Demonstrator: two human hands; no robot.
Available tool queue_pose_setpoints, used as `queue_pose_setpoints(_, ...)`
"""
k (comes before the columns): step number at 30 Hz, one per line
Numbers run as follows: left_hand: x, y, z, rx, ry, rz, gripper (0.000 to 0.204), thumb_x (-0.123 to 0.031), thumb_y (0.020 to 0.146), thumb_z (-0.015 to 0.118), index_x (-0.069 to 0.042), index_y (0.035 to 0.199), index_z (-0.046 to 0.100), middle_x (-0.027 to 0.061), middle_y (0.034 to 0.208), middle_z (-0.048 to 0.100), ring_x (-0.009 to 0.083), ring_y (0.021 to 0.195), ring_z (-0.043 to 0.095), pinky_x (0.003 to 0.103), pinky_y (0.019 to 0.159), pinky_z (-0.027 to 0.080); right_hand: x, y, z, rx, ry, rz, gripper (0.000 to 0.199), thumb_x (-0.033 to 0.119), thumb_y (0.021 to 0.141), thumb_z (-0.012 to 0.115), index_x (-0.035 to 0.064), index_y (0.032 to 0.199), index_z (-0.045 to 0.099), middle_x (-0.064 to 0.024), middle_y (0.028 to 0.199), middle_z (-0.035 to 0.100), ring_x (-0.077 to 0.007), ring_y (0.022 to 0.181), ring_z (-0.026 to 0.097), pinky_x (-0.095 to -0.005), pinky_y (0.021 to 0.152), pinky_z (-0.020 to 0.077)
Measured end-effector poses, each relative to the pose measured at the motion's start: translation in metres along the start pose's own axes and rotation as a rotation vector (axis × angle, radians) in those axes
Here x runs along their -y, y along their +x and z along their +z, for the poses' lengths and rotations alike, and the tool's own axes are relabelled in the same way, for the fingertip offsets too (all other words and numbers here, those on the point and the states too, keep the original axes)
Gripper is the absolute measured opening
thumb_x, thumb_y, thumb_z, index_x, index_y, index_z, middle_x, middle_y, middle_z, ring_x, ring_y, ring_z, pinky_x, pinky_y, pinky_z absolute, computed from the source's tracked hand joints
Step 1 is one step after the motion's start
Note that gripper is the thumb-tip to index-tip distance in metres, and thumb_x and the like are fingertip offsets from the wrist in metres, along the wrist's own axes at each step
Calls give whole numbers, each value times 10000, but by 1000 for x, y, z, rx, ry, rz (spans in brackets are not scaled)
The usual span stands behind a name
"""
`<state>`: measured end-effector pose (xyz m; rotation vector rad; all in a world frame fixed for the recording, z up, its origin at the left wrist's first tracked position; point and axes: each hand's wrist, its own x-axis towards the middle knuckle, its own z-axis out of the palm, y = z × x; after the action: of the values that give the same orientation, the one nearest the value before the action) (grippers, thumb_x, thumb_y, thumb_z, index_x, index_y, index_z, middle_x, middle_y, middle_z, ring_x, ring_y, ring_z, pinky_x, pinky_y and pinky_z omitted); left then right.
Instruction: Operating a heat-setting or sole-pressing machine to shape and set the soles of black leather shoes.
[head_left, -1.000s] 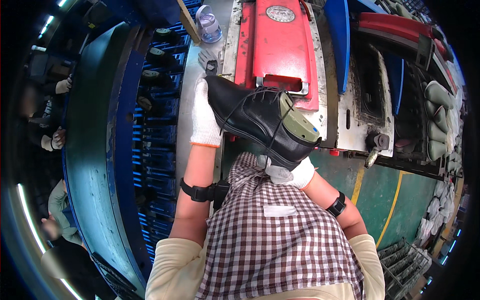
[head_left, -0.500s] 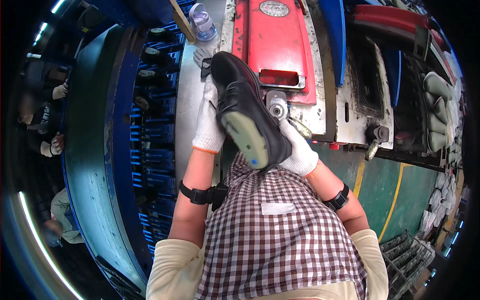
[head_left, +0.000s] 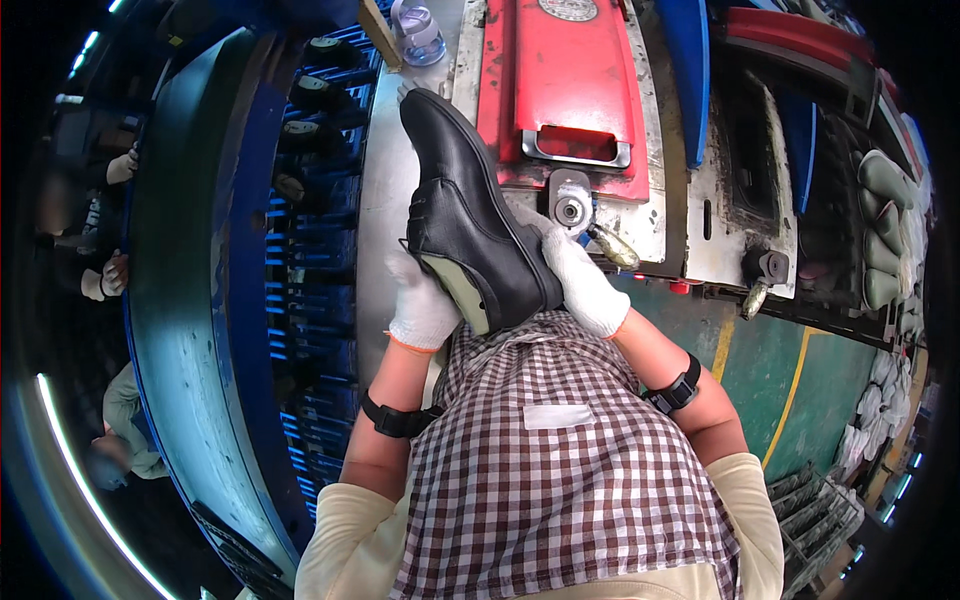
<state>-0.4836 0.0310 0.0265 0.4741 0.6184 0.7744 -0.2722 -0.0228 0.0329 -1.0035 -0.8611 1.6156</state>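
A black leather lace-up shoe (head_left: 475,210) lies tilted on its side between my hands, just above my checked apron, toe pointing up and left. Inside its opening shows a pale green block, likely a shoe last (head_left: 458,288). My left hand (head_left: 418,305), in a white knit glove, is closed at the opening's left side, its fingertips partly hidden. Along the sole edge near the heel, my right hand (head_left: 585,285), gloved the same way, grips the shoe from the right.
Ahead stands a red machine cover (head_left: 575,85) with a metal handle slot and a knob-like fitting (head_left: 571,208) at its front. A clear bottle (head_left: 418,38) stands on the metal bench (head_left: 385,165). Left are blue racks with shoes and a green conveyor (head_left: 185,220); co-workers' hands show beyond.
The shoe has been rolled so its side faces up and the block inside shows less. Its toe has swung slightly left, and my left hand has slid down toward the opening.
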Motion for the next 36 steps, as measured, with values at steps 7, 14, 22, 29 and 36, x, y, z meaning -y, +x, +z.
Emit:
queue_pose_setpoints(7,1,-12,-47,17,-188,-9,429,-213,869,743,10,1223,649,169,1248,691,325,1163,683,489,1074,536,-2,5,17,58,-170,-31,620,394,1140,324,-19,1603,316,-151,1625,393,-218,1490,375,-353,1240,270)
queue_pose_setpoints(14,-5,-22,-55,-41,-149,12,236,-126,883,694,46,1045,698,184,1078,732,313,1024,735,469,977,593,-20,17,24,136,52,58,704,497,1134,246,-18,1612,289,-149,1634,376,-213,1509,340,-352,1255,250)
queue_pose_setpoints(22,-16,-28,-66,-122,-176,-10,234,-118,869,618,32,1036,684,160,1038,727,286,962,738,437,909,605,-31,26,50,68,148,135,637,409,1127,379,14,1618,291,-134,1592,430,-196,1450,412,-342,1219,311)
queue_pose_setpoints(29,-21,-18,-44,-374,-136,-17,614,-258,864,591,25,1406,533,201,1291,658,332,1210,644,469,1111,492,-47,44,56,2,-4,240,550,311,1083,538,4,1525,427,-145,1401,591,-161,1309,528,-317,1117,419)
queue_pose_setpoints(36,-28,-11,-115,-807,-103,74,339,-276,824,683,-100,1112,654,81,1086,683,269,994,686,432,937,575,-9,45,-1,-325,-1133,-465,369,167,927,696,48,1275,666,-157,1227,678,-333,1143,630,-436,1056,466)
